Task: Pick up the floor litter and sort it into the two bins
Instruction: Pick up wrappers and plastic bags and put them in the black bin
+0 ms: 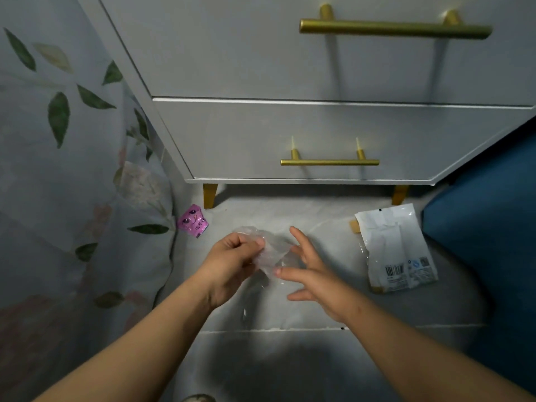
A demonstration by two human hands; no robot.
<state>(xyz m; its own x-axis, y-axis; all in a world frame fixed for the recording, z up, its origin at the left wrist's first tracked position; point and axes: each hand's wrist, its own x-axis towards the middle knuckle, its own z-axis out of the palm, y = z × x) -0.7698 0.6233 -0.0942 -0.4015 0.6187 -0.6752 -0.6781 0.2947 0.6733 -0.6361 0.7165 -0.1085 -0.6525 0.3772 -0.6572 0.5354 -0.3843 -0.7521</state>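
Your left hand (232, 256) is curled around one end of a crumpled clear plastic wrapper (275, 248), with the thumb and bent fingers pinching it so that it is held just above the floor (290, 358). Your right hand (316, 280) is beside it with the fingers straight and spread, gripping nothing. Its fingertips (279, 271) reach the wrapper's right and lower edges, but you cannot tell from this view whether they actually touch the film. Both forearms come in from the bottom edge, and the hands meet over the middle of the floor, a little beyond a pale tile joint (290, 329) that runs from side to side.

Two more pieces of litter lie flat on the floor. A small pink wrapper (193, 221) with a cartoon print sits at the floor's left edge, just beside the front left gold leg (209, 195) of the cabinet and right up against a floral fabric (72, 169) that hangs down that side. A larger white packet (397, 248) with a barcode lies near the floor's right edge, below the cabinet's right leg and close to a blue upholstered surface (493, 227).

The white cabinet (290, 134) stands along the far edge of the floor, its two drawers closed, each with a gold bar handle (329, 162).
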